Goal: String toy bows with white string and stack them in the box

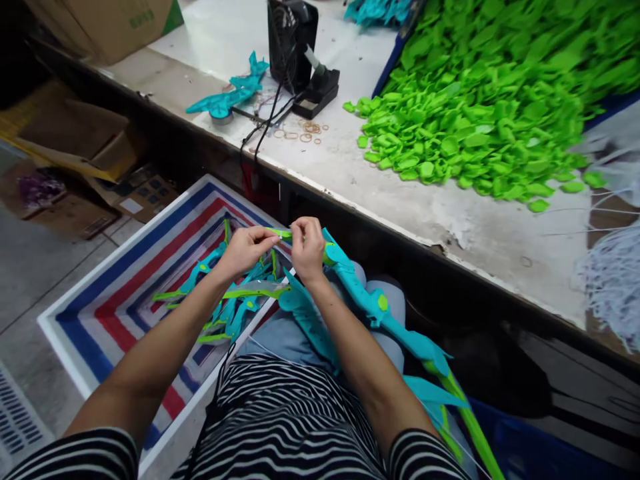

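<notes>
My left hand is closed in a pinch on the tip of a thin green plastic strip. Close beside it, my right hand pinches the same strip farther along. The strip seems joined to a long turquoise-and-green jointed plastic figure, which lies across my lap under my right forearm and trails to the lower right. A white speck shows at my left fingertips, too small to name. My fingers hide part of the strip.
At my left stands a striped, white-rimmed bin holding several similar figures. On the workbench are a pile of green plastic pieces, a small black fan, rubber bands and a turquoise part. White strings hang at right.
</notes>
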### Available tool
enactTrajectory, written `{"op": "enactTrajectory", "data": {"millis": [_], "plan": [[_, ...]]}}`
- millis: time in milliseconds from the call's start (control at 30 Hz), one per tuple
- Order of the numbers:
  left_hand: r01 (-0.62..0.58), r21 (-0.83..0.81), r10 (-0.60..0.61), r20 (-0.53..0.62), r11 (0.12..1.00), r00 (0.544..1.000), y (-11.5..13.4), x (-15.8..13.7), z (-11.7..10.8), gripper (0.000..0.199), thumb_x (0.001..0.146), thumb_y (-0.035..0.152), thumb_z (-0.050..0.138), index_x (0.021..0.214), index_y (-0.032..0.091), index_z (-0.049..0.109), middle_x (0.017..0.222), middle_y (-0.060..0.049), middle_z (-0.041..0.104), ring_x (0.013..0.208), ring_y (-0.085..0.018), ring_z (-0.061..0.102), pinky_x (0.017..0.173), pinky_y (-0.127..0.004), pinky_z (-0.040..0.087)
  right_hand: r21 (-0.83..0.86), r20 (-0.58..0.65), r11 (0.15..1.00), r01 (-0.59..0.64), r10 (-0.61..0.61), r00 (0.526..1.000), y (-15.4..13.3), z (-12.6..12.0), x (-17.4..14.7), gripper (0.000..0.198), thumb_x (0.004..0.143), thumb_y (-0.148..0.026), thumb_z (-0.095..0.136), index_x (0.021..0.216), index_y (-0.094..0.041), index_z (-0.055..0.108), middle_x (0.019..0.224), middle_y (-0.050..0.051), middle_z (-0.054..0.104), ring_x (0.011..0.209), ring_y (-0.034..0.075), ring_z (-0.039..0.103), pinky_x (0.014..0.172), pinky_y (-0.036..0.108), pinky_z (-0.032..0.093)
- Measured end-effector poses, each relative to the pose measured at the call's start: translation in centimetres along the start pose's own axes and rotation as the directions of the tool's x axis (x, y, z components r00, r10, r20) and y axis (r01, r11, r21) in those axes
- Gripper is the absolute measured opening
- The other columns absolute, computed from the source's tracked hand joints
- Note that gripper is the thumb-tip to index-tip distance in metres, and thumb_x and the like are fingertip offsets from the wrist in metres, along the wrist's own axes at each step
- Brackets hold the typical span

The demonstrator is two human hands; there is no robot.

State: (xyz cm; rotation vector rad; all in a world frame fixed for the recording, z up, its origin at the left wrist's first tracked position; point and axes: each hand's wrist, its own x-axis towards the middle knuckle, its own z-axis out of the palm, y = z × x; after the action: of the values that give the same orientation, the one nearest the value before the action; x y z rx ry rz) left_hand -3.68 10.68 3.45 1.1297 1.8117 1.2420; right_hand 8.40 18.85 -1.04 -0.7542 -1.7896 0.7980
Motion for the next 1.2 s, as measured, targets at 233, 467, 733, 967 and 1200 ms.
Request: {"op": "enactTrajectory", "data": {"millis": [233,467,733,967,1200], "plan": [[0.263,-0.163,-0.307,-0.594,0.951,0.743,-5.7,-9.9,-2.7,0.035,0.071,0.05,0.061,0.078,0.016,0.067,0.073,-0.003,0.065,0.066,-0.014,0.057,0.059,-0.024,0.045,0.118,0.341,0.941,0.319,-0.34,0.877,-2.5,0.6,-4.4,0.02,0.093,-0.018,0.042,0.107,-0.02,0.057,0.097,0.008,0.061,0.095,0.018,0.057,0.085,0.035,0.048],[0.651,-0.177,-0.674,-0.174,0.738,0.718,-10.0,-19.7,3.4,0.031,0.058,0.046,0.073,0.071,0.019,0.074,0.076,-0.006,0.071,0.08,-0.024,0.062,0.079,-0.036,0.046,-0.202,0.865,0.898,0.391,-0.023,0.5,-2.4,4.6,-9.0,0.04,0.084,-0.019,0.059,0.123,-0.014,0.052,0.109,0.017,0.056,0.1,0.027,0.051,0.082,0.043,0.047],[0.613,-0.49,-0.697,0.013,0.62,0.717,-8.4,-16.9,4.1,0.021,0.062,0.039,0.076,0.067,0.019,0.07,0.076,-0.004,0.07,0.079,-0.019,0.063,0.08,-0.034,0.048,0.001,0.839,0.999,-0.032,0.017,0.544,-1.1,3.3,-7.6,0.03,0.079,-0.023,0.068,0.108,-0.015,0.062,0.1,0.009,0.057,0.095,0.02,0.052,0.087,0.037,0.045],[0.344,-0.845,-0.512,0.099,0.409,0.853,-3.1,-14.3,0.0,0.028,0.065,0.036,0.079,0.079,0.017,0.064,0.048,0.007,0.049,0.044,-0.007,0.045,0.057,-0.025,0.049,0.292,0.91,0.42,-0.859,0.153,0.385,-0.3,1.2,-7.9,0.047,0.063,-0.045,0.078,0.097,-0.017,0.063,0.085,0.0,0.063,0.076,0.013,0.06,0.074,0.031,0.051],[0.281,-0.62,-0.358,-0.001,0.733,0.934,-1.3,-12.1,-2.3,0.037,0.066,0.041,0.077,0.083,0.017,0.054,0.053,0.003,0.061,0.04,-0.006,0.042,0.045,-0.019,0.039,0.33,0.903,0.199,-0.923,0.219,0.37,-0.8,0.2,-8.9,0.041,0.058,-0.037,0.083,0.09,-0.019,0.066,0.083,-0.001,0.065,0.072,0.011,0.06,0.072,0.029,0.054]]}}
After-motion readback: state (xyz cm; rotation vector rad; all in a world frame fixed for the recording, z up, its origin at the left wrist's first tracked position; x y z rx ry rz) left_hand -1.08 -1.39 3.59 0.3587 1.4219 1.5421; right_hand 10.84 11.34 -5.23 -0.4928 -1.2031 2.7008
